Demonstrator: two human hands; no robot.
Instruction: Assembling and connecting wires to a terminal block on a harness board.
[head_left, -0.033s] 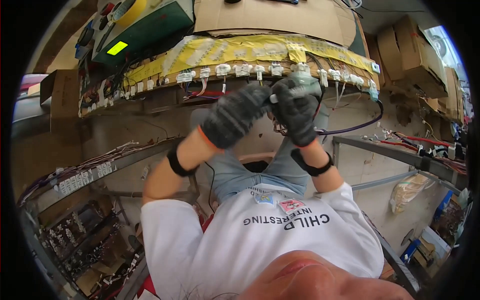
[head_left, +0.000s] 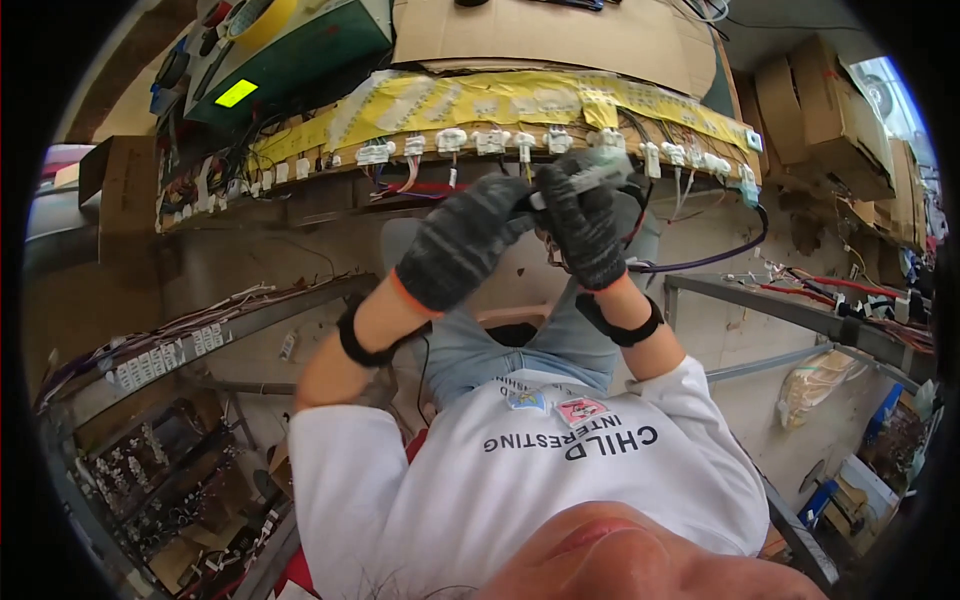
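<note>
Both hands wear dark grey knitted gloves with orange cuffs and meet in front of the wiring board (head_left: 420, 115). My right hand (head_left: 585, 225) is closed around a pale, translucent, elongated piece (head_left: 600, 172), whose kind is blurred. A small white end (head_left: 538, 201) shows by its fingers. My left hand (head_left: 465, 240) presses its closed fingertips against the right fingers; what they pinch is hidden. Just beyond, white connectors (head_left: 490, 142) with coloured wires line the board's near edge, below yellow tape.
A green box (head_left: 290, 60) with a lit yellow-green display stands at the far left, a tape roll (head_left: 262, 22) on top. Metal frames carrying wire bundles flank me, left (head_left: 250, 315) and right (head_left: 750, 295). A purple cable (head_left: 715, 257) loops off the board's right end. Cardboard boxes (head_left: 825, 120) stand far right.
My hands have shifted slightly, the left one a little nearer to me. The pale piece has moved slightly to the left with my right hand.
</note>
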